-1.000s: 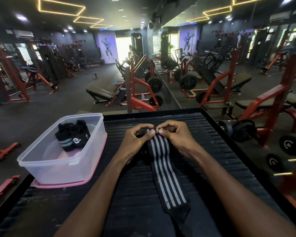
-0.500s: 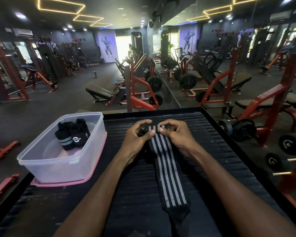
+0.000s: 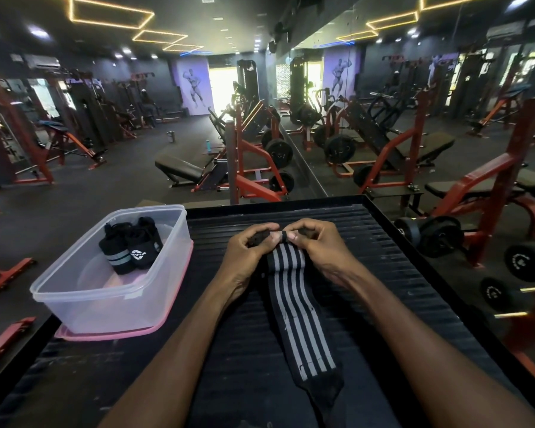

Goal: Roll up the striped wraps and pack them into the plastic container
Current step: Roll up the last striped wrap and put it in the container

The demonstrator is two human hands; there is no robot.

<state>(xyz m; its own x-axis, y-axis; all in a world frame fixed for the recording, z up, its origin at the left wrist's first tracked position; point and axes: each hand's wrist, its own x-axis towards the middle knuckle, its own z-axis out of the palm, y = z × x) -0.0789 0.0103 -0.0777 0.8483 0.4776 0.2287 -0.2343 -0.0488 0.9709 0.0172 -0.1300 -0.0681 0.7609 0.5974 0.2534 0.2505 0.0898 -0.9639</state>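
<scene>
At frame centre, a black wrap with grey stripes point(image 3: 294, 310) is pinched at its far end by the left hand point(image 3: 247, 254) and right hand point(image 3: 318, 247). In the plastic container point(image 3: 74, 291) at left, two rolled wraps point(image 3: 130, 245) are seen, one bearing an unreadable white logo.

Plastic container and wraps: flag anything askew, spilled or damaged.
Nothing stands out. The plastic container sits upright on its pink lid, two rolled wraps inside. Both hands pinch the far end of the striped wrap, which lies flat and unrolled on the ribbed platform.
</scene>
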